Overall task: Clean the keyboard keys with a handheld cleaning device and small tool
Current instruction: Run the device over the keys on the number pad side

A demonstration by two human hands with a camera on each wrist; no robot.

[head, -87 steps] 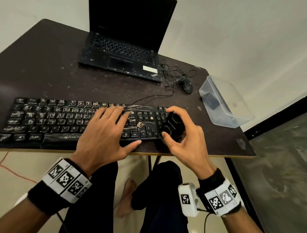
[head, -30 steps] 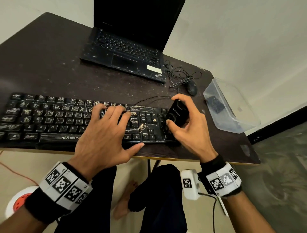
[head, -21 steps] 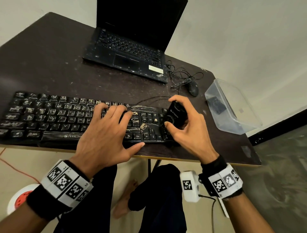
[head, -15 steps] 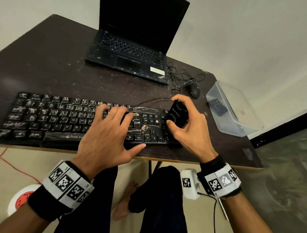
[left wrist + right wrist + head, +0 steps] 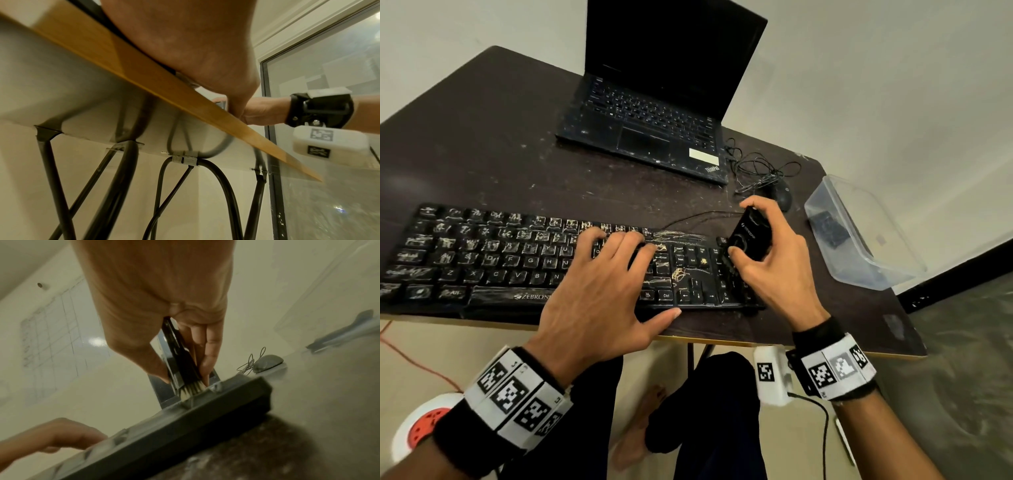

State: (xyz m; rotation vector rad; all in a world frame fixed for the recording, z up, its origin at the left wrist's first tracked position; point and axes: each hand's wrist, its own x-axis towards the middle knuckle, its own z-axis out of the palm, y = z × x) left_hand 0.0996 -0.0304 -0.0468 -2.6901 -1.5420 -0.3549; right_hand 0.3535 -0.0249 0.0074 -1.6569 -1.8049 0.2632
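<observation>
Dark desk [image 5: 482, 144], scuffed and flecked with pale marks, against a plain light wall. Black keyboard [image 5: 482, 260] lies along the near edge, keys smeared with whitish residue. Left hand [image 5: 599, 294] rests flat on the keyboard's middle-right section, fingers [image 5: 619, 246] straight and spread across the keys, thumb out toward the front edge. Right hand [image 5: 774, 260] grips a small black handheld cleaning device [image 5: 751, 236] over the keyboard's right end, at the number pad; thumb on its near face, the other digits curled round the far side. Right wrist view: pale bristles [image 5: 192, 391] at the device's lower end touch the keys at the keyboard's edge. Behind: open laptop [image 5: 654, 113], screen dark; mouse [image 5: 780, 197] with tangled cable just beside it; clear plastic box [image 5: 859, 233] at the desk's right side, a small dark item inside.
</observation>
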